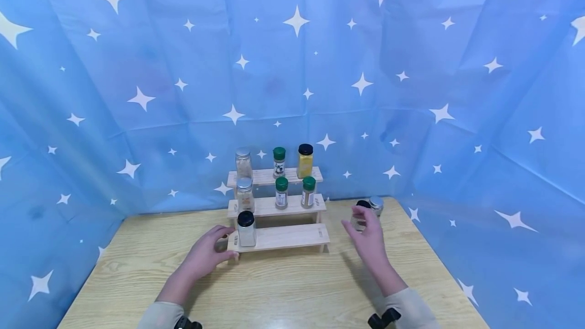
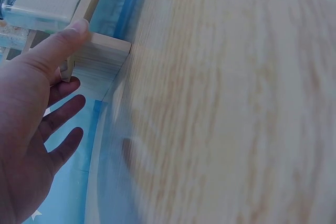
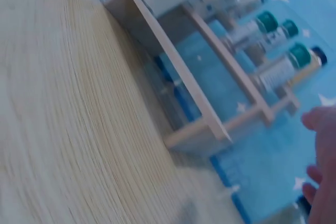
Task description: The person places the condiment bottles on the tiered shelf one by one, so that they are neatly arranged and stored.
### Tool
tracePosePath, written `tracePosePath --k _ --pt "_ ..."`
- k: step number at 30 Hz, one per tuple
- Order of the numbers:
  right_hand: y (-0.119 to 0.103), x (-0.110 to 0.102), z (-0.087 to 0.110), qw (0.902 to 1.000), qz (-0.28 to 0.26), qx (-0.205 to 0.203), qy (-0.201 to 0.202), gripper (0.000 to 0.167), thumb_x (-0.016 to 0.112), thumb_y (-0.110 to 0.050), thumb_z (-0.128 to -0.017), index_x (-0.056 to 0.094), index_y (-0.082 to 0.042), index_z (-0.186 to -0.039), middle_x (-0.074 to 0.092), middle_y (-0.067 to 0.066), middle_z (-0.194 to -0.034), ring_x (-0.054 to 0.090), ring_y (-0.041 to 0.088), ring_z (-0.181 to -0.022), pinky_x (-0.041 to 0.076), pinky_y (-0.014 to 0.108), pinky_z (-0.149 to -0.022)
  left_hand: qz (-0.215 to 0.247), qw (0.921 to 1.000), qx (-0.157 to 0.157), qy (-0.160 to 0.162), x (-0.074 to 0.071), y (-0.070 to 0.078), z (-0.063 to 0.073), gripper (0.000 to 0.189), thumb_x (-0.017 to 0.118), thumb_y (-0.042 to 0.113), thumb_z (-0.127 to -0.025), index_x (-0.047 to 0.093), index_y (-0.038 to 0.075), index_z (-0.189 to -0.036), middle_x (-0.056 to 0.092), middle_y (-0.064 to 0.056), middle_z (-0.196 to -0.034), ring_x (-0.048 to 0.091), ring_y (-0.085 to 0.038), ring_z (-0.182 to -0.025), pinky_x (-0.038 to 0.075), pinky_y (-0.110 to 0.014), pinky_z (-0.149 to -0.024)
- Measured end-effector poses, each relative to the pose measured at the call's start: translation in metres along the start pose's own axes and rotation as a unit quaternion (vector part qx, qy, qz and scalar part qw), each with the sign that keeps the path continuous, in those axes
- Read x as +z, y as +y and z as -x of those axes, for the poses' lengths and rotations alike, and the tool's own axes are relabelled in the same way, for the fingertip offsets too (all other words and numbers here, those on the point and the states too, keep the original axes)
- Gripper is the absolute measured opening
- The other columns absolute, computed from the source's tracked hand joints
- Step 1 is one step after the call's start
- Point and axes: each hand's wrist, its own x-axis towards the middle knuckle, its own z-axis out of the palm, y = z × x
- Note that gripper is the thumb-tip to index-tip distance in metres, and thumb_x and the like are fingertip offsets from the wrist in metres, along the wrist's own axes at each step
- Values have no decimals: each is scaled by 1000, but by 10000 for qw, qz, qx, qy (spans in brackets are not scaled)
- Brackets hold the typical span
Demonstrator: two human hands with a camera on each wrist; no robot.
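Observation:
A three-step wooden spice rack (image 1: 288, 237) stands near the back of the table. My left hand (image 1: 205, 254) grips the left end of its lowest step, and in the left wrist view the thumb (image 2: 68, 38) presses the front edge. Beside that hand, a black-capped jar (image 1: 247, 232) of pale contents stands on the step. Over at the right, my right hand (image 1: 369, 240) reaches with parted fingers towards another black-capped jar (image 1: 358, 224), which it partly hides. Whether they touch is unclear. Just behind is a silver-lidded jar (image 1: 377, 205).
The middle step holds a silver-lidded jar (image 1: 245, 197) and two green-capped jars (image 1: 281, 196). On the top step are a silver-lidded jar (image 1: 244, 164), a green-capped jar (image 1: 279, 163) and a yellow-filled jar (image 1: 305, 163). A blue star-patterned curtain (image 1: 274, 90) hangs behind the wooden table (image 1: 283, 288).

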Motion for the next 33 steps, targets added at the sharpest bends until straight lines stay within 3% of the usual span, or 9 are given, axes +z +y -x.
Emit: tracePosePath --k 3,9,17,22,29,33 --pt "10 -7 -3 9987 59 280 430 57 87 -4 -95 59 4 -144 59 23 -135 61 42 -123 55 40 -104 5 10000 -6 -5 0 0 0 73 94 35 -92 65 14 -155 64 -8 -151 62 -37 -138 52 -62 -116" --pt "28 -11 -7 9962 16 614 617 69 87 -6 -96 49 5 -154 51 28 -142 55 48 -130 50 61 -113 16 10000 -33 -22 0 0 1 73 94 32 -92 64 14 -155 64 -8 -152 62 -37 -138 52 -62 -116" --pt "40 -8 -13 9959 21 712 566 75 85 -5 -98 45 3 -160 52 28 -145 55 48 -133 50 62 -112 44 10000 -59 -24 -2 3 2 73 94 34 -91 65 13 -154 64 -8 -151 63 -38 -137 52 -62 -115" --pt "42 -5 -16 9964 -106 720 426 75 81 -5 -100 42 2 -164 53 30 -153 53 49 -142 46 63 -120 60 10000 -4 3 -2 3 3 73 94 36 -91 65 13 -154 64 -9 -151 63 -38 -137 53 -63 -114" --pt "46 5 -18 9958 253 870 130 81 78 -11 -105 33 -2 -171 39 28 -170 43 50 -154 40 63 -127 39 10000 2 -2 -2 2 2 74 94 37 -91 65 12 -154 64 -9 -151 63 -38 -137 53 -63 -115" --pt "50 10 -20 9959 340 829 81 82 77 -10 -105 31 -3 -173 35 28 -173 38 51 -157 38 65 -127 10 10000 -31 -1 -2 2 1 74 93 38 -91 64 13 -154 64 -9 -151 61 -39 -139 52 -63 -115"
